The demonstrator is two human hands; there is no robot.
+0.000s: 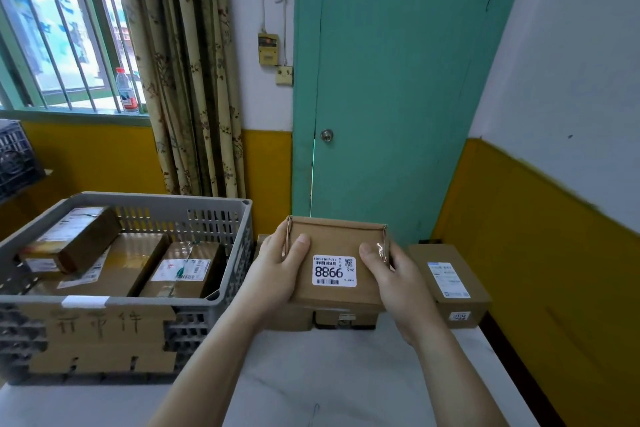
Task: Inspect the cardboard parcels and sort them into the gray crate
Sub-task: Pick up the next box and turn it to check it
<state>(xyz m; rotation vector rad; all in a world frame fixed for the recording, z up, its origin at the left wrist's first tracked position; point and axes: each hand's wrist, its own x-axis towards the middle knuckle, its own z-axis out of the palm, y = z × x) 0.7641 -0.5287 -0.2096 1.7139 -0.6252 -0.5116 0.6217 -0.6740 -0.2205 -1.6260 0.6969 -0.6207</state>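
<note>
A flat cardboard parcel (337, 246) with a white label reading 9988 upside down is held up above the table. My left hand (277, 274) grips its left edge, thumb on top. My right hand (394, 281) grips its right edge the same way. The gray crate (194, 211) stands to the left on the table and holds three taped cardboard parcels (187, 267). Another labelled cardboard parcel (450, 284) lies on the table at the right. More boxes (343, 319) sit under the held parcel, mostly hidden.
The white table (329, 374) runs toward me. A cardboard sign with handwriting covers the crate's front. A green door (398, 80), a yellow-and-white wall at the right, a curtain, a barred window with a bottle and a dark crate at the far left surround the table.
</note>
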